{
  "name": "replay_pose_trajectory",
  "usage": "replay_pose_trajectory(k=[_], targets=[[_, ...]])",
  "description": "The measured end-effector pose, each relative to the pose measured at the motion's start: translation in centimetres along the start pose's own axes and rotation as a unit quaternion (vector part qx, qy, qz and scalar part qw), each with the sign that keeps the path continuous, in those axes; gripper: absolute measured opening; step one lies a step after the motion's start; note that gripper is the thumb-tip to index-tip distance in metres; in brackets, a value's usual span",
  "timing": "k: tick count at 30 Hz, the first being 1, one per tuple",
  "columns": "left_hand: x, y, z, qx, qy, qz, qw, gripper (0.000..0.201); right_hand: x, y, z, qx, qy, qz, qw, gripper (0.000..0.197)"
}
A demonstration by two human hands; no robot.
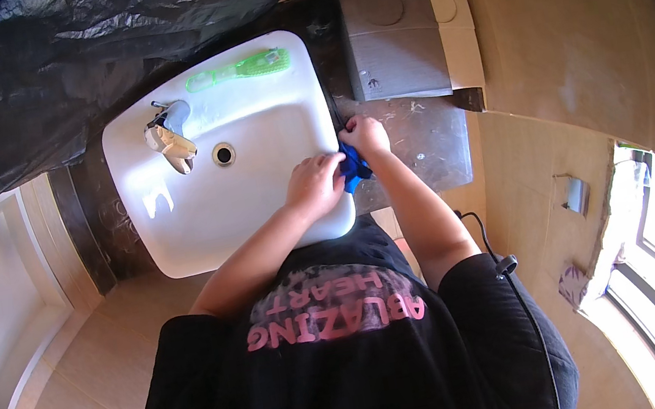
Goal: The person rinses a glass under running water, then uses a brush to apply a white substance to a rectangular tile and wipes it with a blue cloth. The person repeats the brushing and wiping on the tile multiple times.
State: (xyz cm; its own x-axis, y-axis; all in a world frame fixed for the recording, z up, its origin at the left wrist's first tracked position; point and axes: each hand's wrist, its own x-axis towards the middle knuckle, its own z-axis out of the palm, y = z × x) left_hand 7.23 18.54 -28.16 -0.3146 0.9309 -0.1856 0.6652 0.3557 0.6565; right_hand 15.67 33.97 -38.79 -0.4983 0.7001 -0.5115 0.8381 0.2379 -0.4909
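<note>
A small piece of bunched blue cloth (pixel 354 169) is between my two hands at the right rim of the white washbasin (pixel 258 198). My left hand (pixel 316 184) lies over the basin's right edge, its fingertips closed on the cloth's left side. My right hand (pixel 366 137) is just beyond the rim, over the dark counter, its curled fingers pinching the upper part of the cloth. A dark strip runs up from the cloth along the basin's side. The fingers partly hide the cloth, so its full shape does not show.
A chrome tap (pixel 171 137) stands at the basin's left, beside the drain (pixel 224 154). On the back rim lies a green brush (pixel 262 63). Cardboard boxes (pixel 397 48) rest on the dark counter (pixel 428 137). Black plastic sheeting (pixel 144 19) hangs behind the basin.
</note>
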Motion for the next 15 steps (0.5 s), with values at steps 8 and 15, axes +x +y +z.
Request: replay_pose_trajectory(k=[8, 15], targets=[[-0.1, 1.4, 0.4, 0.062, -0.044, 0.009, 0.997, 0.004, -5.0, 4.4, -2.3, 0.157, 0.003, -0.028, 0.987, 0.025], [0.6, 0.9, 1.4, -0.173, -0.046, -0.079, 0.981, 0.010, -9.2, 3.0, -5.3, 0.409, 0.025, 0.039, 0.911, 0.025]])
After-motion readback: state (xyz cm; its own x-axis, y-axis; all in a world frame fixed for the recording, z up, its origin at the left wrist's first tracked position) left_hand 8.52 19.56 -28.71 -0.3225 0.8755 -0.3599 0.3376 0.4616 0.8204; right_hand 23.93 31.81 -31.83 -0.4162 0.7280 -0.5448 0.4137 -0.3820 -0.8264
